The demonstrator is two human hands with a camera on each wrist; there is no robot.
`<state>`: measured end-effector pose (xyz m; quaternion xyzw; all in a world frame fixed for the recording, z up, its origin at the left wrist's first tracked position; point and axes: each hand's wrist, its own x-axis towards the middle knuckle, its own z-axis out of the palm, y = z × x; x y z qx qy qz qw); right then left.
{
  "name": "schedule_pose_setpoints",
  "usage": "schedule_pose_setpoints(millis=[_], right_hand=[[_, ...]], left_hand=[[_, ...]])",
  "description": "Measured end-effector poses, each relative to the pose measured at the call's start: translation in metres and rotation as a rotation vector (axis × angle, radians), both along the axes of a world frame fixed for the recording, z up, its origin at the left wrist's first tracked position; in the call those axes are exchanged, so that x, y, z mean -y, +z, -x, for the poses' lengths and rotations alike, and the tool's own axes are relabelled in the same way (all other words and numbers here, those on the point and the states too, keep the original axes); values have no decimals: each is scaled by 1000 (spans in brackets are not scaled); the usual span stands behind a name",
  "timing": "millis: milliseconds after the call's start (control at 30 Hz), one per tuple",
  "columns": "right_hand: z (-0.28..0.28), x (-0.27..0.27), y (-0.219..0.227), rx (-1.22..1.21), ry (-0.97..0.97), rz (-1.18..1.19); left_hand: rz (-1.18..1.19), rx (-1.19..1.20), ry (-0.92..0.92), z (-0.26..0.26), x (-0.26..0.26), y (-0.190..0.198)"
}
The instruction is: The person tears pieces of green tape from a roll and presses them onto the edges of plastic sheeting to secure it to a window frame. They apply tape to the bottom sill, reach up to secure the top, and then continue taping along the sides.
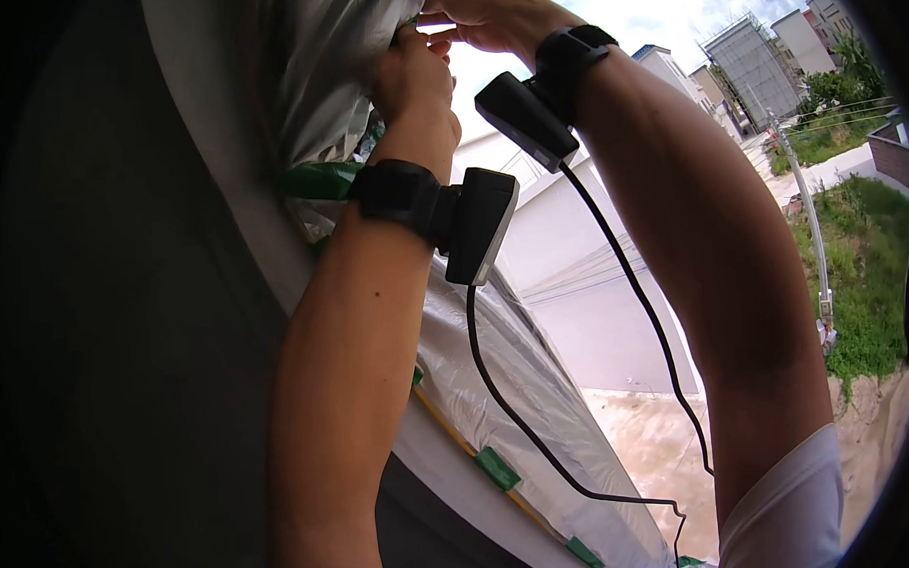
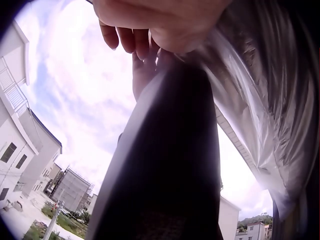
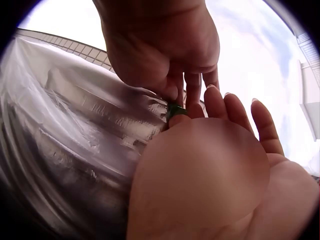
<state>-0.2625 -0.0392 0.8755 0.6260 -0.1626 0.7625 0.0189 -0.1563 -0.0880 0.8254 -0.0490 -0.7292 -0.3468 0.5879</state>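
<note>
Silver film (image 1: 327,69) hangs in folds at the upper left of the head view. Close against its edge, my left hand (image 1: 417,77) has its fingers bent, with my right hand (image 1: 484,15) just above and to the right. In the right wrist view, a small piece of green tape (image 3: 176,111) sits at the film's edge between the thumbs and fingertips of my right hand (image 3: 210,170) and my left hand (image 3: 165,55); both pinch there. Dark material fills the middle of the left wrist view, hiding part of the hands.
Green tape strips (image 1: 496,469) lie along a yellow line (image 1: 440,416) beside the lower film. Black cables (image 1: 529,442) hang from both wrist cameras. A dark surface (image 1: 123,323) is at the left; buildings (image 1: 752,69), a pole and grass lie beyond at the right.
</note>
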Motion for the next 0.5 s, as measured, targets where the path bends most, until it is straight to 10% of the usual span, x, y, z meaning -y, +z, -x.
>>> schedule_pose_setpoints(millis=[500], right_hand=[[-11, -12, -23, -371, -254, 107]], left_hand=[[290, -110, 267, 6, 6, 9]])
